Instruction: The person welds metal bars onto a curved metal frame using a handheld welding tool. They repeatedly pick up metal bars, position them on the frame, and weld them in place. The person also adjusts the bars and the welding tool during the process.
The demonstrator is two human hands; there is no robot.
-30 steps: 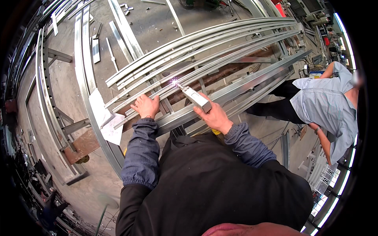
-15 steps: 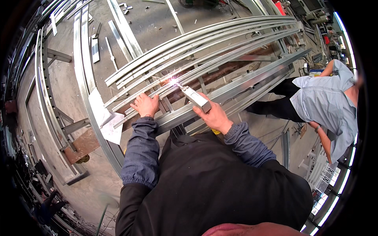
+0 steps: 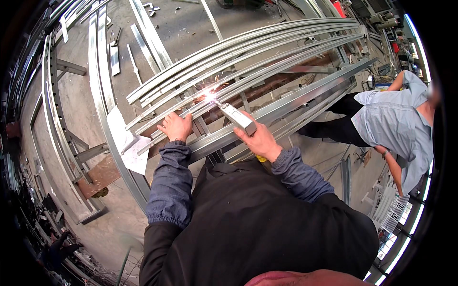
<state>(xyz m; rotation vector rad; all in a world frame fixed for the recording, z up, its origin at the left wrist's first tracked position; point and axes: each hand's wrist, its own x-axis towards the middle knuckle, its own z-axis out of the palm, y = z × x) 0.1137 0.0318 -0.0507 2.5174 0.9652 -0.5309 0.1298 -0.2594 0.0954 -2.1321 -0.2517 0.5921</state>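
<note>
My right hand [image 3: 262, 142] is closed around a welding torch [image 3: 238, 119] with a boxy silver body. The torch's narrow tip points away and left, at a bright glow with sparks [image 3: 209, 97] on the metal tubes. The glare hides the exact spot where the tip meets the metal. Left of the glow, my left hand [image 3: 175, 127] lies over the near ends of the thin metal tubes [image 3: 260, 78], fingers bent over them and thumb on the side toward the torch.
A thick steel beam [image 3: 281, 112] runs between my body and the tubes. White paper sheets [image 3: 134, 155] hang over a long rail at left. At the right a person in a light blue shirt [image 3: 393, 117] bends beside the frame. Loose metal strips [image 3: 114, 59] lie on the floor beyond.
The sparks now spray more up and to the right, and the glow is larger. My hands and the torch keep nearly the same place.
</note>
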